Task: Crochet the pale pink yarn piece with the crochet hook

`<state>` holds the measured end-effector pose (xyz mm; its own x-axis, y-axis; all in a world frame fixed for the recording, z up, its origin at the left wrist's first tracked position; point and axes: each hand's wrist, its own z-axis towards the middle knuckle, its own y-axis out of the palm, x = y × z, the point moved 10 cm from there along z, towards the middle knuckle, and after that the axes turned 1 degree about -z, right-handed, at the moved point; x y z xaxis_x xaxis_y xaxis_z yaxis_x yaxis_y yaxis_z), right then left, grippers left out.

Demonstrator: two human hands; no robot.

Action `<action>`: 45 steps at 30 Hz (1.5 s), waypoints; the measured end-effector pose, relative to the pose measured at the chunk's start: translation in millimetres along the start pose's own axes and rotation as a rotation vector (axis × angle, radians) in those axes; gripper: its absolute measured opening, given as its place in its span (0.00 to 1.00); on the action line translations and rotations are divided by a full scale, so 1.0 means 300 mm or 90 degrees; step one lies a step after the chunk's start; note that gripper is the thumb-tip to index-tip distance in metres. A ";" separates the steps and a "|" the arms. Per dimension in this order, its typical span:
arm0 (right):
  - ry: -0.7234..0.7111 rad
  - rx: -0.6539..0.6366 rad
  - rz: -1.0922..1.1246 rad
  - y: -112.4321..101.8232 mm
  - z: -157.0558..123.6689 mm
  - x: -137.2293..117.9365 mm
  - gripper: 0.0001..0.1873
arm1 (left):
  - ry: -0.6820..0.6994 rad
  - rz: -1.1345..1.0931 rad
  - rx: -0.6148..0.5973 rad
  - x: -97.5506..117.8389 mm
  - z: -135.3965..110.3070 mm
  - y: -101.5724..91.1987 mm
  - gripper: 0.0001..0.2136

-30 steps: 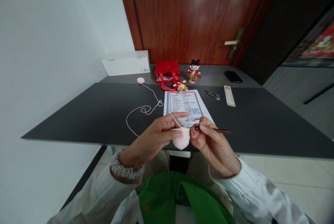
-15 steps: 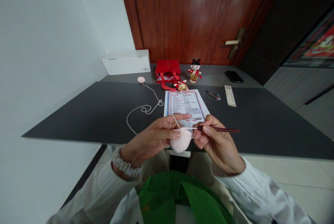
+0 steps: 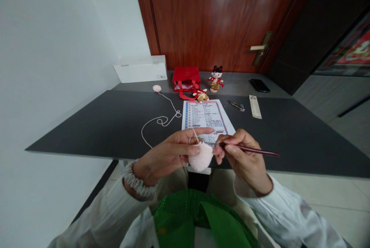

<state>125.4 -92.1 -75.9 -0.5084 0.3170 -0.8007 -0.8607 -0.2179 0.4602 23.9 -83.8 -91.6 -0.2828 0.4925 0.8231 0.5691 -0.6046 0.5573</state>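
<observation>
We hold a small, rounded, pale pink crocheted piece point(image 3: 200, 157) in our left hand point(image 3: 166, 151), which is narrowly closed around it between thumb and fingers, just above the near edge of the dark grey surface point(image 3: 274, 132). A thin, pale yarn strand point(image 3: 162, 121) rises over the left fingers, then runs across the surface in loose curves to a small pink yarn ball point(image 3: 157, 88) near the far edge. Our right hand point(image 3: 244, 159) pinches a slim, dark red crochet hook point(image 3: 248, 148) like a pen, with its tip close to the piece, though the fingers hide exactly where it meets the stitches. We judge the step in hand to be working stitches around the rounded piece, and the next move seems to call for seating the hook in a stitch while the left fingers keep the yarn taut. Beyond our hands lies a printed paper sheet point(image 3: 204, 115) with a blue and red border. Farther back are a red paper gift bag point(image 3: 186, 78), a small doll in red and gold point(image 3: 216, 79), a little crocheted figure point(image 3: 201, 96), small scissors point(image 3: 235, 105), and a black smartphone point(image 3: 259, 85).
</observation>
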 end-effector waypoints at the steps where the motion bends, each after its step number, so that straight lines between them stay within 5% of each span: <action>1: 0.001 0.002 0.001 0.001 -0.001 0.000 0.06 | -0.001 0.000 -0.002 0.000 0.000 0.001 0.24; 19: -0.043 -0.096 -0.080 0.006 -0.022 -0.047 0.04 | -0.042 0.061 -0.026 -0.004 -0.010 0.011 0.23; 31: 0.195 -0.001 0.147 0.024 -0.010 0.114 0.10 | 0.065 0.303 0.115 0.064 0.001 -0.032 0.21; 41: 0.152 0.072 0.169 0.035 0.007 0.129 0.08 | 0.180 0.474 0.290 0.133 -0.030 -0.053 0.18; 45: 0.112 0.088 0.124 0.027 0.022 0.099 0.10 | 0.205 0.443 0.290 0.142 -0.033 -0.036 0.18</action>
<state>103.1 -78.5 -93.4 -0.6622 0.1146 -0.7405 -0.7491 -0.1276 0.6501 -1.8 -62.5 -61.5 0.0773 -0.1339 0.9880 0.9252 -0.3596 -0.1211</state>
